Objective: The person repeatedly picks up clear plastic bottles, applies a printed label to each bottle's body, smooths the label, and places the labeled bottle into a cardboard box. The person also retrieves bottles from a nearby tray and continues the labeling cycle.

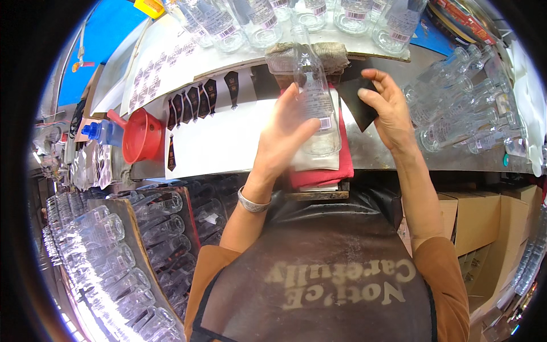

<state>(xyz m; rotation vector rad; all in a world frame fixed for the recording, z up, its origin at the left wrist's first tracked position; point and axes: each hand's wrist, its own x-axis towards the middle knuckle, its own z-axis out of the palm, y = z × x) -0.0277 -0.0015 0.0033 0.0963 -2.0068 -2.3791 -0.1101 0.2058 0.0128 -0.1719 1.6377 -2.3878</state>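
Observation:
A clear glass bottle [315, 97] with a printed label lies on a padded rest, its neck pointing away from me on a rolled, worn cloth [337, 55]. My left hand [276, 134] grips the bottle from the left, thumb across its lower part near the base. White and red folded cloths [325, 179] pad the near end. To the right of the bottle, my right hand [393, 114] pinches a thin, black flat piece, like a scraper [356, 105], between thumb and fingers. The scraper is apart from the bottle.
Dark tie-shaped labels [232, 90] lie on a white sheet left of me, beside a red plastic dipper [141, 137]. Labelled bottles [265, 25] stand along the back. More bottles lie at right [456, 105] and in racks at lower left [117, 256]. Cardboard boxes [477, 222] sit lower right.

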